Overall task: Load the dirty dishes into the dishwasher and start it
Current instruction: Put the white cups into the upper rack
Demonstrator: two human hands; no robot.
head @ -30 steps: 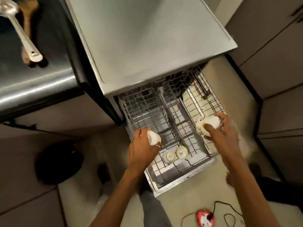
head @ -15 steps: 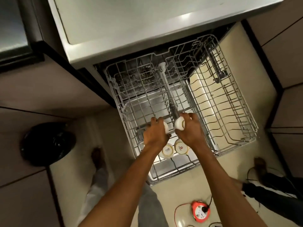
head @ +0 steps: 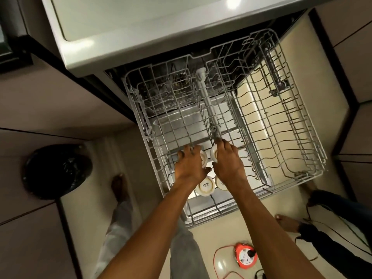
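The dishwasher's upper wire rack [head: 298, 137] is pulled out under the steel counter. Two white cups stand upside down near its front: one with printed lettering [head: 205, 186] and one beside it [head: 219, 183], partly under my right wrist. Just behind them, my left hand [head: 189, 168] is closed over a third white cup [head: 203, 158] and my right hand [head: 228, 162] is closed over another white cup [head: 213, 154]. Both held cups are down at rack level, side by side.
A steel counter top [head: 141, 27] overhangs the dishwasher. A black bin [head: 57, 170] stands on the floor at left. An orange cable reel [head: 244, 256] with its cord lies on the floor. Another person's foot and leg [head: 289, 222] are at right.
Both hands came together from the rack's sides to its middle and went down, bringing their cups to the rack floor behind the two standing cups. The camera tilted closer over the rack.
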